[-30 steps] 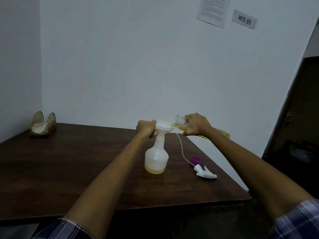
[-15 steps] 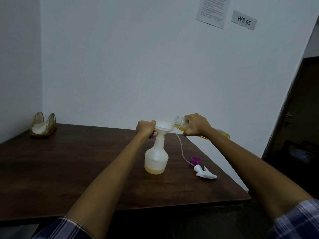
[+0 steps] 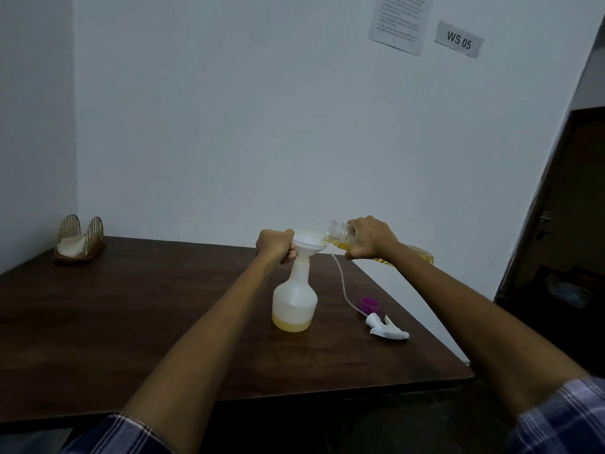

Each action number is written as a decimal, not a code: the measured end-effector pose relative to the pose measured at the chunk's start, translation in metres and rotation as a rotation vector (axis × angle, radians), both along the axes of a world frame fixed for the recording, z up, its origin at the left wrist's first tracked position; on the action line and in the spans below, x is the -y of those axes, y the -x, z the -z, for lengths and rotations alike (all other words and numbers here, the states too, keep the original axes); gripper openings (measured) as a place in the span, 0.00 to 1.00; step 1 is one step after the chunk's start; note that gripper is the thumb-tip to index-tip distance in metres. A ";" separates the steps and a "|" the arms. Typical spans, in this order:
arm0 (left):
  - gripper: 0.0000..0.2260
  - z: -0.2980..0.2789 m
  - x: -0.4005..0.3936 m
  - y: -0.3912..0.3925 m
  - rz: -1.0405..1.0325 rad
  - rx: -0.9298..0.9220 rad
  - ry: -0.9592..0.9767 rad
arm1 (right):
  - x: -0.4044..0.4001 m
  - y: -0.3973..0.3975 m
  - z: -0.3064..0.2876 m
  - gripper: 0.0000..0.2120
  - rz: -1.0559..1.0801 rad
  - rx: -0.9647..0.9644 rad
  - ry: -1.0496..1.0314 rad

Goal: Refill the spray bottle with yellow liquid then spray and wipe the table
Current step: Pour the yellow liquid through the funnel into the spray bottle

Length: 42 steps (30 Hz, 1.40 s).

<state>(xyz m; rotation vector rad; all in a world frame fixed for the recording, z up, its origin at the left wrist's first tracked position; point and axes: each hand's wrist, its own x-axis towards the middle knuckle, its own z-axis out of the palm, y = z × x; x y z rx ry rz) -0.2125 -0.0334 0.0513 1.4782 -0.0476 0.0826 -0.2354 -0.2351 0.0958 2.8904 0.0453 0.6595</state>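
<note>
On table [image 3: 163, 322]: one spray bottle [image 3: 294, 303], one funnel [image 3: 309, 245].

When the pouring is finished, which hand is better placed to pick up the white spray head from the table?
The right hand, probably. The spray head lies on the table on its side, right of the spray bottle. It must first put down the refill bottle; the left hand steadies the funnel.
</note>
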 end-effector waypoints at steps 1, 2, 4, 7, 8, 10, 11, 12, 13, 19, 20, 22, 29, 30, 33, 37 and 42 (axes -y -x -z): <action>0.10 0.000 0.000 0.000 0.000 -0.001 0.002 | 0.000 0.000 0.000 0.20 0.000 0.001 0.000; 0.10 0.000 0.000 0.000 0.001 -0.001 0.003 | 0.000 0.000 0.000 0.20 -0.001 0.003 0.001; 0.10 0.000 0.000 0.000 0.005 0.001 0.005 | 0.000 -0.001 0.000 0.20 0.000 0.002 0.004; 0.10 0.000 0.000 0.000 0.012 0.002 0.007 | 0.000 -0.001 0.000 0.21 0.001 0.001 0.006; 0.10 0.000 0.000 0.000 0.013 0.001 0.007 | 0.000 -0.001 0.000 0.21 0.000 0.004 0.004; 0.10 -0.001 0.000 0.001 0.012 0.000 0.005 | 0.000 0.000 0.000 0.21 -0.002 0.002 0.001; 0.09 -0.001 0.000 0.001 0.011 0.000 0.003 | 0.000 0.000 0.000 0.21 -0.002 -0.001 0.002; 0.09 -0.001 -0.001 0.001 0.012 0.001 0.000 | 0.000 0.000 0.000 0.22 -0.001 -0.003 0.004; 0.09 -0.001 -0.001 0.001 0.013 0.001 -0.001 | 0.000 0.000 0.000 0.22 0.000 -0.002 0.005; 0.10 -0.001 0.000 0.000 0.010 0.005 -0.010 | 0.000 0.002 -0.001 0.22 -0.002 -0.008 0.017; 0.10 0.000 0.000 0.000 0.008 0.005 -0.009 | 0.000 0.002 -0.001 0.21 -0.003 -0.007 0.018; 0.10 0.000 0.000 0.000 0.003 0.001 -0.008 | -0.001 0.003 -0.001 0.19 -0.006 -0.001 0.014; 0.10 0.000 0.000 0.000 -0.007 0.007 -0.006 | -0.001 0.004 -0.001 0.19 -0.011 0.003 0.007; 0.10 0.000 0.000 0.001 -0.008 0.008 -0.007 | -0.002 0.004 -0.001 0.20 -0.011 0.002 0.008; 0.10 0.000 0.000 0.001 -0.005 0.007 -0.010 | -0.002 0.004 -0.002 0.20 -0.012 0.001 0.010; 0.10 0.001 0.000 0.001 -0.005 0.005 -0.015 | -0.002 0.003 -0.002 0.20 -0.005 -0.003 0.015; 0.09 0.000 0.000 0.001 -0.003 0.006 -0.015 | -0.002 0.003 -0.002 0.20 -0.001 -0.006 0.016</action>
